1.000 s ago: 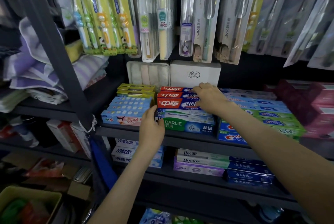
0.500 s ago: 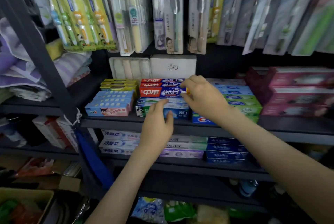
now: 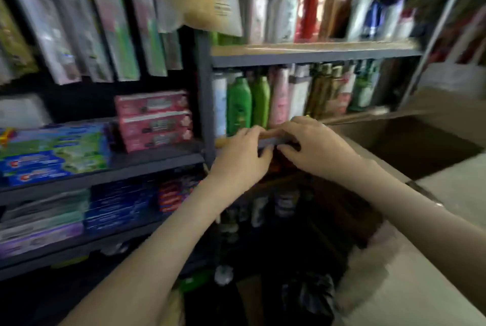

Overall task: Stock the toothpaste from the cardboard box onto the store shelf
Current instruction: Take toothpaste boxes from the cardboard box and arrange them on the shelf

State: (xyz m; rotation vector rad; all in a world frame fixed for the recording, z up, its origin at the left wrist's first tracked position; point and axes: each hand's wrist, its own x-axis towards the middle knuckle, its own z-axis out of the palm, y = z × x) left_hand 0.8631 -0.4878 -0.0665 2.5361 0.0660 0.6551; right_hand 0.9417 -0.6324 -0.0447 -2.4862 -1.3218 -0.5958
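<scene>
The left hand point(image 3: 243, 153) and right hand point(image 3: 314, 148) hover together, fingers curled; blur hides any grasp. The cardboard box point(image 3: 444, 118) sits at three o'clock, likely their next reach.

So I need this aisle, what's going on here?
A person is stocking shelves. The left hand and right hand hover close together in front of the green bottles, between the stacked toothpaste boxes at left and the open cardboard box at right. The picture is blurred, so whether either holds anything is unclear.
</scene>
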